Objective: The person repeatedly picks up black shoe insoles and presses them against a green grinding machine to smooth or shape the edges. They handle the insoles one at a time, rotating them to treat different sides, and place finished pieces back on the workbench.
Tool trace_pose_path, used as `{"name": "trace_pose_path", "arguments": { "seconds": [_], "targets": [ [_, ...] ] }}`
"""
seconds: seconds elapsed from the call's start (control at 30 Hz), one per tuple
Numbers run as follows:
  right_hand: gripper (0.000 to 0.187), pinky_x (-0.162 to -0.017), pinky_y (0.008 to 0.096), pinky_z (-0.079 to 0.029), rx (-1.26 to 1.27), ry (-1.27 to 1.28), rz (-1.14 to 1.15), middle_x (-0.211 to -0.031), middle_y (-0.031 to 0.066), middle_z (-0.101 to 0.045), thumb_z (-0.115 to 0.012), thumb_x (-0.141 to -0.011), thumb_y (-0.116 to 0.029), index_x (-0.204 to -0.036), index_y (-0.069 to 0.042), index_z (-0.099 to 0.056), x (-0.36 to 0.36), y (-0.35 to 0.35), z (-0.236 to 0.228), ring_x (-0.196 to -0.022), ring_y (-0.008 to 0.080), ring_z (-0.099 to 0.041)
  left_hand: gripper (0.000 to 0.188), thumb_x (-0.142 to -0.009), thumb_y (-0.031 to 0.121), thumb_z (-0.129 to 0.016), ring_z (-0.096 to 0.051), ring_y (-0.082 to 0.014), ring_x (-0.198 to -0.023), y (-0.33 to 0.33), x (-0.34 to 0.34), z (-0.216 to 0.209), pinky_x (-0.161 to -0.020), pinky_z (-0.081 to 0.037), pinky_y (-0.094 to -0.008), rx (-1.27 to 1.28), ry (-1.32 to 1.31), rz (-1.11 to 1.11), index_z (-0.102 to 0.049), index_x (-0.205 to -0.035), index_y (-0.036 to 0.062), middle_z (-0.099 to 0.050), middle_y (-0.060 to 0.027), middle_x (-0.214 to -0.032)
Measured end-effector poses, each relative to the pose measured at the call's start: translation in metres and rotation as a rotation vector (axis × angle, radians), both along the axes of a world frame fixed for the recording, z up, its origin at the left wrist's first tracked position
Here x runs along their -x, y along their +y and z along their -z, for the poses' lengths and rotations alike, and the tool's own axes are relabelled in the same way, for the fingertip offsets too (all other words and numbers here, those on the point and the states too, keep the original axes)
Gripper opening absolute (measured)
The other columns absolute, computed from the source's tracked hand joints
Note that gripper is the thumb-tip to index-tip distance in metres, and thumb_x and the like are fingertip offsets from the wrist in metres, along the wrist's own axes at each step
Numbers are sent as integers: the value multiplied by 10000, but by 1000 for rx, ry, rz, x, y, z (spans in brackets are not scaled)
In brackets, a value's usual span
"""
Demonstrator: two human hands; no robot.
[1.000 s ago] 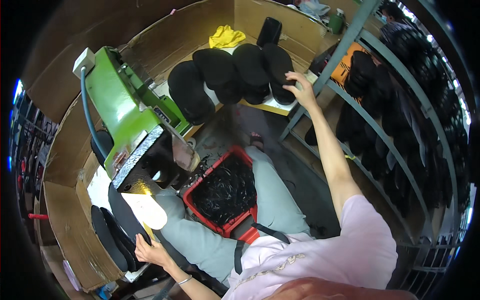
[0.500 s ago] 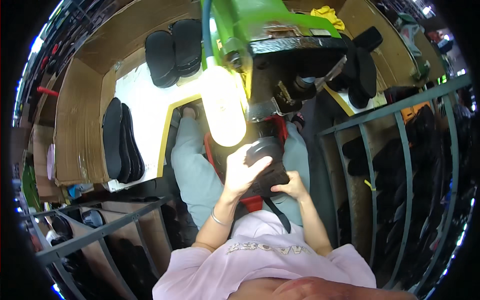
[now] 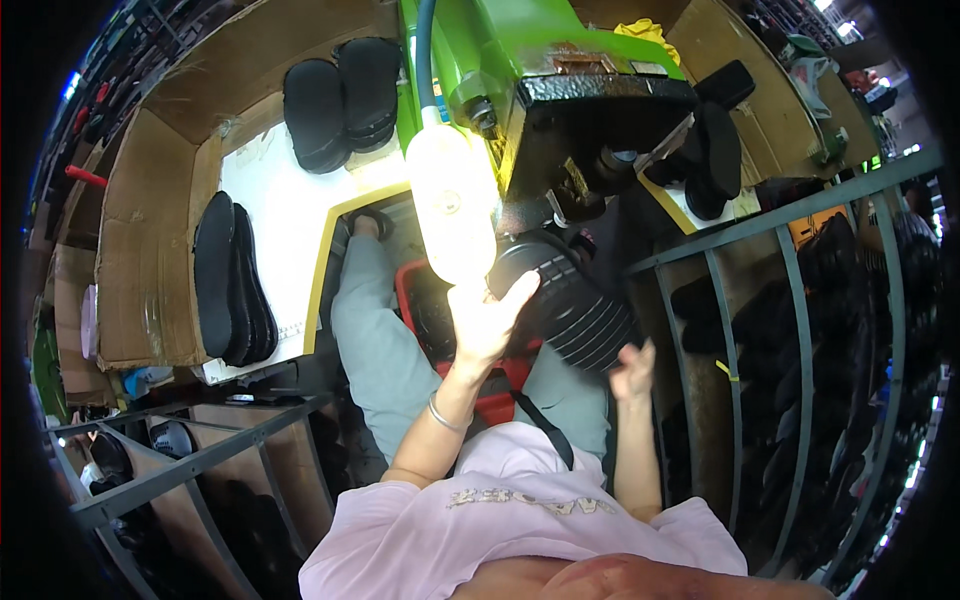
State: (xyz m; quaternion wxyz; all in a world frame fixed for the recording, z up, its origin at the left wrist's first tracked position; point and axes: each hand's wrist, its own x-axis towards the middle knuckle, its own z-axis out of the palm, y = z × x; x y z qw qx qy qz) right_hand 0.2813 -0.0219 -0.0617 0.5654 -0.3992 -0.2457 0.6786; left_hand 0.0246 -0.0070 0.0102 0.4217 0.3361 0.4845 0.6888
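Observation:
Below the glowing lamp, a black shoe sole (image 3: 585, 318) with a ribbed tread is held tilted above my lap, tread side up. My left hand (image 3: 483, 325) grips its near-left end, thumb stretched along the edge and the other fingers partly hidden by glare and the sole. At the opposite end, my right hand (image 3: 632, 374) is beside the sole's rim, somewhat blurred, with thumb and fingers apart; whether it touches the sole is unclear.
A green machine (image 3: 560, 45) with a black head overhangs the sole, and a bright lamp (image 3: 450, 205) hangs close to my left hand. Stacked black soles (image 3: 318, 115) lie on the cardboard-walled table. Metal racks (image 3: 785, 300) flank me; a red container (image 3: 408, 300) is between my legs.
The sole has turned so its ribbed tread shows, and its far end has swung right. My right hand has moved right and upward from its grip; my left hand stays near the lamp.

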Motion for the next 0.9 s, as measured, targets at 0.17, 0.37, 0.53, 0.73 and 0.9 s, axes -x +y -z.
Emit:
{"name": "trace_pose_path", "arguments": {
  "seconds": [0.17,0.37,0.53,0.73,0.9],
  "targets": [
    [510,-974,348,-468,-265,-84,70,-1203,116,-582,-628,-845,-8,-1324,28,-456,3,106,-66,-1088,223,-589,208,-782,13,-746,-572,-84,-740,6,12,2,-688,-467,-233,-28,265,-58,-680,-974,-34,-667,-26,-858],
    [542,-980,330,-454,-366,-61,-145,-1194,79,-590,-624,-857,-16,-1361,-31,-425,52,149,-76,-1103,196,-576,297,-725,9,-777,-627,-132,-767,0,62,-14,-735,-504,-264,-98,108,8,-670,-996,-51,-692,-78,-883],
    [426,-849,283,-503,-380,142,-201,-1075,60,-623,-646,-810,97,-1179,-79,-523,107,111,-64,-950,144,-611,285,-749,-62,-698,-638,-151,-794,-17,129,-7,-753,-512,-261,-57,-119,-79,-634,-1027,-49,-666,-101,-930],
    [430,-860,278,-493,-468,-74,-305,-1051,75,-633,-710,-736,98,-1117,-13,-544,152,84,-65,-947,134,-611,316,-836,-48,-626,-595,-188,-990,-93,144,54,-914,-480,-316,79,-264,-293,-564,-1145,-24,-609,-103,-1076],
    [401,-807,273,-508,-605,-332,-386,-992,94,-649,-769,-704,66,-1043,10,-563,153,88,-66,-895,124,-619,253,-774,-76,-717,-626,-103,-893,-132,87,101,-787,-518,-244,425,-103,160,-633,-1008,-32,-668,-83,-997]
  ]
}}
